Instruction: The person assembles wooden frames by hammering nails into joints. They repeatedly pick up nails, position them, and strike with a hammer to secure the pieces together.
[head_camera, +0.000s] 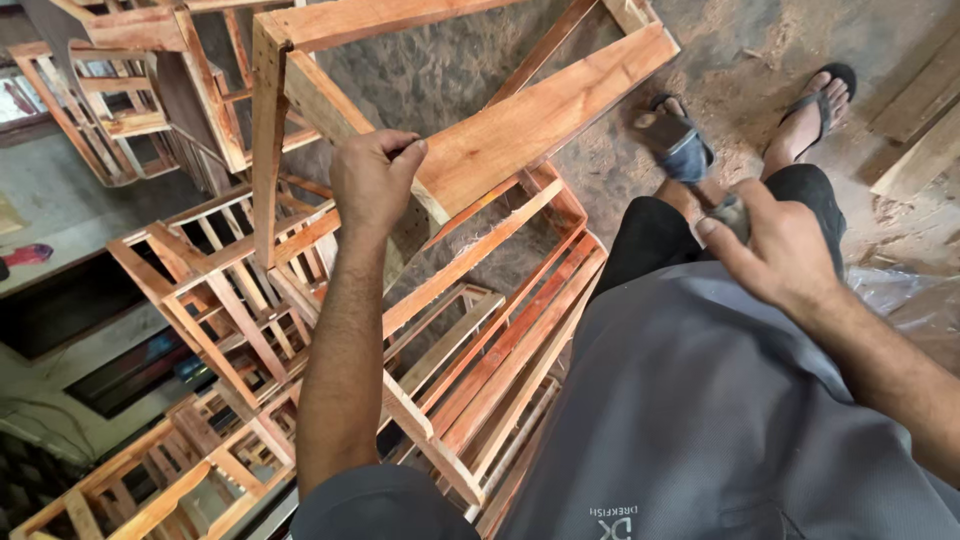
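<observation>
Wooden chair frame (470, 140), stiff and probably light enough to steady by its top rail, stood before the person, whose left hand (375, 180) clasped that rail while the right hand (775, 245) gripped a hammer (675, 140).

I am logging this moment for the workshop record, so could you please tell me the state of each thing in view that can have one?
Unfinished reddish wooden chair frame: tilted, steadied at one rail by the left hand.
Left hand: closed, fingers pinched together against the rail.
Right hand: closed on the hammer's handle.
Metal-headed hammer: raised, apart from the frame.
Stacked wooden chair frames: piled, bare.
Black sandals: worn, on the dusty floor.
</observation>
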